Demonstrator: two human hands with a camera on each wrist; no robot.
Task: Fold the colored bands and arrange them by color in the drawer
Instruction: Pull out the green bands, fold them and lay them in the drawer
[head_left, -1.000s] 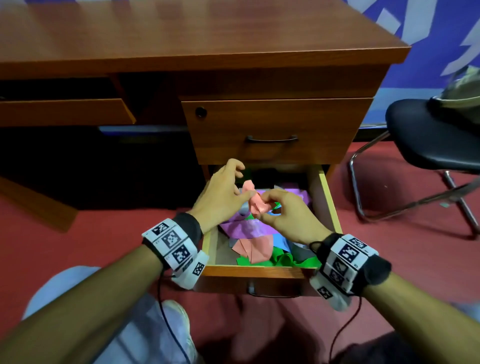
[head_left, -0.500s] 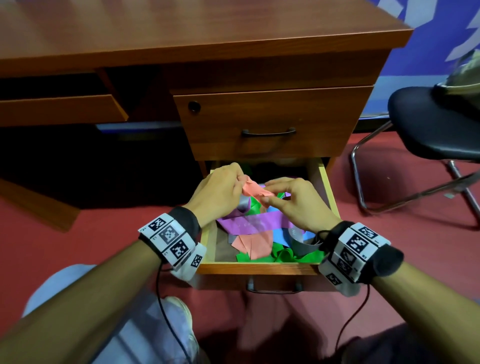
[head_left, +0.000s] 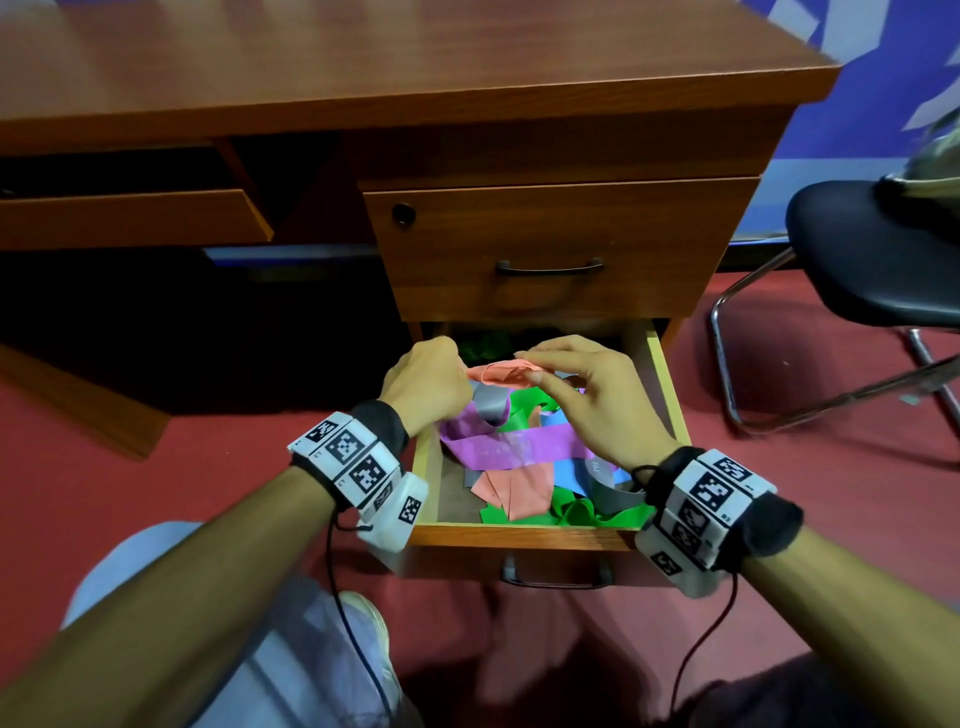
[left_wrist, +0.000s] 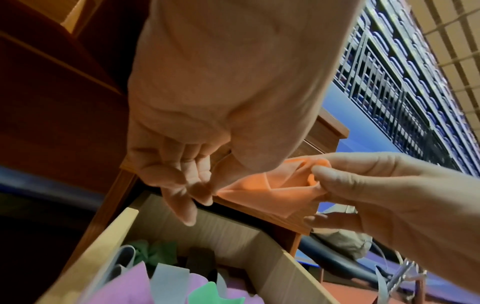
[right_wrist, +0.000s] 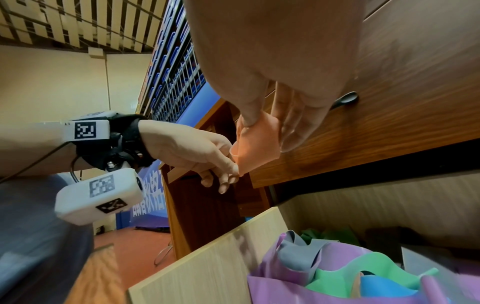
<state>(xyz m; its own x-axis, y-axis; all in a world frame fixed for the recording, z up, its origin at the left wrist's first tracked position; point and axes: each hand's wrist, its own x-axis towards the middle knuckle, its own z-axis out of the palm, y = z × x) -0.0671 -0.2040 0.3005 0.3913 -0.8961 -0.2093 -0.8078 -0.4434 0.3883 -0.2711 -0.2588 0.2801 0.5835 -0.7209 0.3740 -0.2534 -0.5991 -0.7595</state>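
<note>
Both hands hold a salmon-pink band (head_left: 500, 374) above the open bottom drawer (head_left: 519, 535). My left hand (head_left: 426, 384) pinches its left end (left_wrist: 231, 191); my right hand (head_left: 587, 395) pinches the right end between thumb and forefinger (right_wrist: 255, 142). The band is stretched flat and roughly level between them. Below it lie loose bands in the drawer: a purple band (head_left: 509, 447), a grey band (head_left: 491, 408), green bands (head_left: 571, 512), a blue band (head_left: 569, 470) and another salmon band (head_left: 514, 493).
A shut upper drawer with a metal handle (head_left: 549, 268) sits just above the hands under the desk top (head_left: 363, 62). A black chair (head_left: 872, 260) stands to the right on red carpet. My knees are below the drawer front.
The bunched pink band has been pulled out sideways into a flatter strip. Both hands have drawn slightly apart and the view has moved closer to the drawer.
</note>
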